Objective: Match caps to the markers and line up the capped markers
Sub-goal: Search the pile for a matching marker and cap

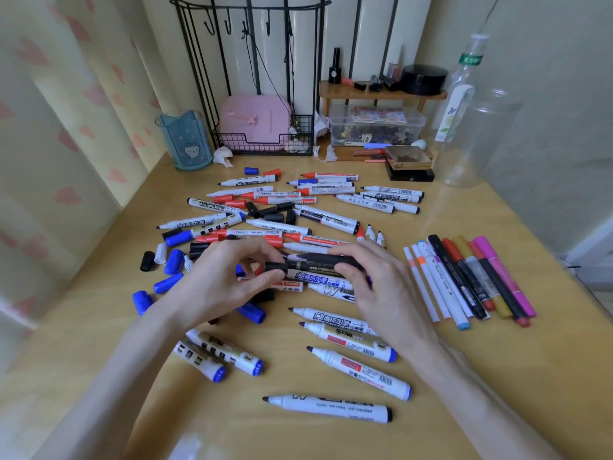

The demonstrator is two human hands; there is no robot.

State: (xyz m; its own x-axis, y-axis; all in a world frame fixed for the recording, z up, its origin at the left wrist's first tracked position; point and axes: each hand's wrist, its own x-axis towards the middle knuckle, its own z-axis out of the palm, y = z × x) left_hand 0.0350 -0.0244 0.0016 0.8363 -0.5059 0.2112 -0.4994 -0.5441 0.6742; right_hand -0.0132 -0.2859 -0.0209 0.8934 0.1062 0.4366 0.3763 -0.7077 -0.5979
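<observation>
While the left hand (pixel 229 280) pinches a black cap (pixel 277 267) at the end of a black marker (pixel 318 260), which the right hand (pixel 374 283) grips with curled fingers, both hover over uncapped markers (pixel 358 366) and loose caps (pixel 172 260) on the worktop (pixel 547 360). Behind, a wire basket (pixel 262 144) holds a pink case (pixel 255 121), and a clear lidded box (pixel 374 127) holds dark pieces; capped markers (pixel 464 280) lie in a row at right.

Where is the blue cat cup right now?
Head view: the blue cup stands at the table's far left, just left of the wire rack, a crumpled tissue beside it.
</observation>
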